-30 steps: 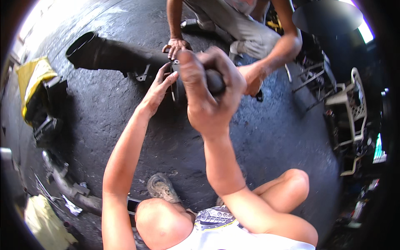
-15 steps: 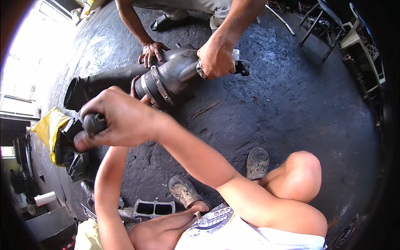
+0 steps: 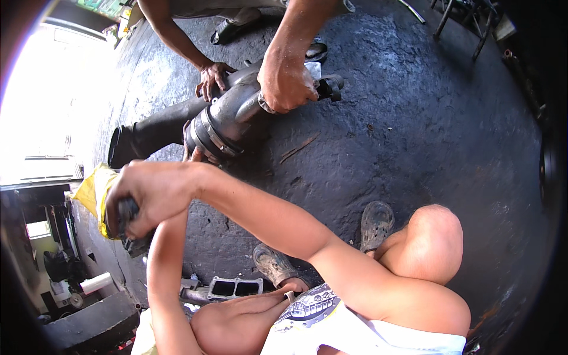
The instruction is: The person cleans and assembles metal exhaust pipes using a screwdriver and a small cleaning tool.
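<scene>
R hand (image 3: 157, 190) w/ dark obj (image 3: 126, 213), printed shirt (image 3: 331, 326)

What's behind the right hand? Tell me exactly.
Part of a yellow sack shows behind the right hand, which grips a dark object. The hand covers what lies farther right, so the sack's full shape cannot be seen.

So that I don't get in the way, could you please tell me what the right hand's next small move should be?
I would probably lower the dark object held in the right hand to the floor: that hand is off the banded pipe, while the left hand touches the pipe's end, so a freed right hand might help steady it.
</scene>
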